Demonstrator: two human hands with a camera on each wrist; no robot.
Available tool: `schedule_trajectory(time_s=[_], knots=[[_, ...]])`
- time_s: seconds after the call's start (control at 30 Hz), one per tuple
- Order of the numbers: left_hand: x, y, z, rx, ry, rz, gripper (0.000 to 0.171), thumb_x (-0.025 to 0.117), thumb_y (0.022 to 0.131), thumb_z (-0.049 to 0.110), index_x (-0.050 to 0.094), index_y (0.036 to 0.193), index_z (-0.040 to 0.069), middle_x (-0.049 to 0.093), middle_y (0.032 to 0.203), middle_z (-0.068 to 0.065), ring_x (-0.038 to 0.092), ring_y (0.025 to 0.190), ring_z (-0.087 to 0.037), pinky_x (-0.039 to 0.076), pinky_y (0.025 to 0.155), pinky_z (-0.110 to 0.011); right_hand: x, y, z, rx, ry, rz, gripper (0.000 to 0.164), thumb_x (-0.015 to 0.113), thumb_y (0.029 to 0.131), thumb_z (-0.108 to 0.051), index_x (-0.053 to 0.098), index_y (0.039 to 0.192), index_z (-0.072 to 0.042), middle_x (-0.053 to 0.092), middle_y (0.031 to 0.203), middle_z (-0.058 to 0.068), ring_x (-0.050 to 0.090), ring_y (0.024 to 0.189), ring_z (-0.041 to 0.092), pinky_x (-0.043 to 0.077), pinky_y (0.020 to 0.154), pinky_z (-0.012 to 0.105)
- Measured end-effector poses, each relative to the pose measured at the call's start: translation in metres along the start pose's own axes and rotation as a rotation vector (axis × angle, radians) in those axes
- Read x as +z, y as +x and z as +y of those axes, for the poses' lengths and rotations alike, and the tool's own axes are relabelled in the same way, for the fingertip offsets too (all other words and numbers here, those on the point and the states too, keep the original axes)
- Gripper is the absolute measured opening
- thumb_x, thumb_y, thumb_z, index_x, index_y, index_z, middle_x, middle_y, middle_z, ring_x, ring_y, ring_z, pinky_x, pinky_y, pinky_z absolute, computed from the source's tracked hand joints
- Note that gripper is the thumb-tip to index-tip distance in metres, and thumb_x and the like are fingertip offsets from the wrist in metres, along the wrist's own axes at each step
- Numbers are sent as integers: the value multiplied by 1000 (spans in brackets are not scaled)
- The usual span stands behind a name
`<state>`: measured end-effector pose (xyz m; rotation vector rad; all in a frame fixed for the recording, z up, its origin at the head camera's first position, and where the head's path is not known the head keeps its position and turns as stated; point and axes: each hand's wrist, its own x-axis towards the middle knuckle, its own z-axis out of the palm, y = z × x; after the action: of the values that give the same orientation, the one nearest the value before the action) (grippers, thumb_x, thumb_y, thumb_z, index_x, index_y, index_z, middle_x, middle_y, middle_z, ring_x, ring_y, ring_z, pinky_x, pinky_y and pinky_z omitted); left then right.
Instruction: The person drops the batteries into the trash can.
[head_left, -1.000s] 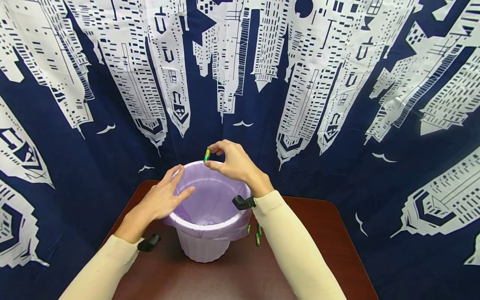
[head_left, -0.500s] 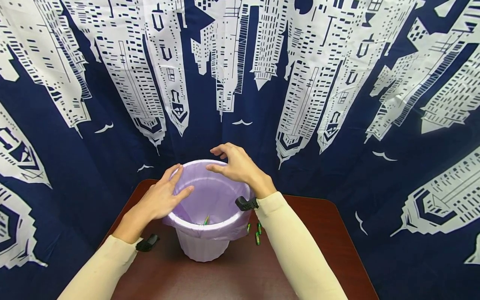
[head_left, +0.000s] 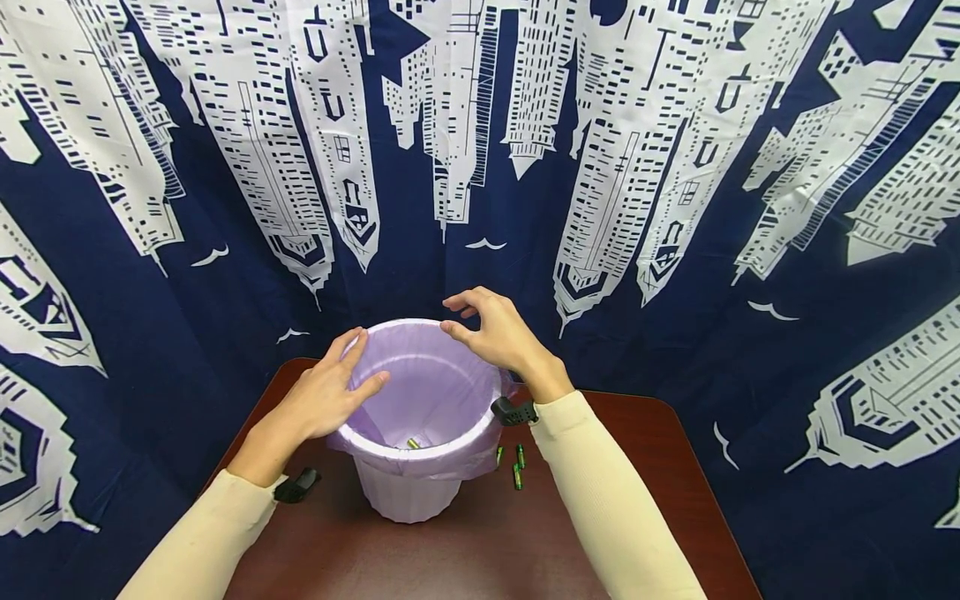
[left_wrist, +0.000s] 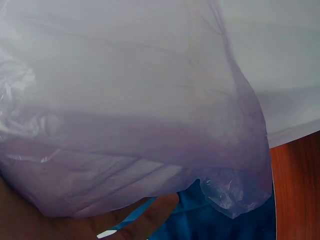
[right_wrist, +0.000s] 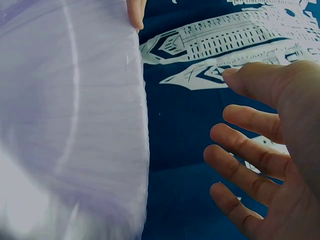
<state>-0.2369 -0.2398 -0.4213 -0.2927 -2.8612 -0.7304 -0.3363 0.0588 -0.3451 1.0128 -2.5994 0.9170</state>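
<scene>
A white bin (head_left: 405, 500) lined with a translucent purple bag (head_left: 480, 467) stands on the table. My left hand (head_left: 322, 396) rests at its left rim, fingers extended, thumb spread over the opening; in the left wrist view the bag (left_wrist: 135, 135) covers part of that hand. My right hand (head_left: 498, 333) hovers over the far right rim, holding nothing. The right wrist view shows its fingers (right_wrist: 245, 150) spread apart, beside the bag-covered rim (right_wrist: 142, 115). Inside the bin lies a green and yellow battery (head_left: 413, 444), partly hidden by the near rim.
Several green batteries (head_left: 517, 477) lie on the brown table (head_left: 622, 483) just right of the bin. Behind the table hangs a dark blue cloth (head_left: 480, 267) with white skyline prints.
My right hand has let go of the battery it was pinching, and the battery has dropped into the bin. That hand has since shifted right. My left hand has stayed in place.
</scene>
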Motion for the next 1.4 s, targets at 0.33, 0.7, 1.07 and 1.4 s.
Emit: schedule_trajectory(time_s=[0.33, 0.7, 1.07, 1.4], knots=[[1, 2, 0, -1, 7, 2, 94, 55, 117, 65, 28, 184, 3, 23, 194, -18, 60, 152, -65, 47, 127, -79, -2, -22, 31, 45, 24, 58, 37, 84, 109, -24, 82, 141, -6, 81, 141, 13, 80, 125, 35, 63, 115, 56], [2, 1, -1, -10, 6, -5, 95, 55, 117, 65, 28, 184, 3, 23, 194, -18, 59, 154, -63, 47, 127, -78, 15, -60, 72, 153, 72, 95, 32, 79, 112, -22, 82, 140, -5, 81, 134, 14, 82, 115, 35, 66, 104, 56], [2, 1, -1, -5, 6, 3, 93, 56, 118, 62, 29, 183, 2, 24, 194, -18, 60, 153, -63, 47, 128, -78, 46, -100, 110, 236, 111, 86, 28, 78, 110, -11, 83, 136, -5, 82, 131, 15, 83, 105, 25, 69, 97, 41], [1, 2, -2, -6, 3, -12, 94, 55, 118, 63, 26, 184, 3, 22, 194, -18, 56, 157, -63, 44, 129, -79, 66, -132, 141, 335, 184, 43, 28, 83, 109, -16, 82, 134, -5, 82, 124, 14, 85, 104, 27, 70, 94, 37]])
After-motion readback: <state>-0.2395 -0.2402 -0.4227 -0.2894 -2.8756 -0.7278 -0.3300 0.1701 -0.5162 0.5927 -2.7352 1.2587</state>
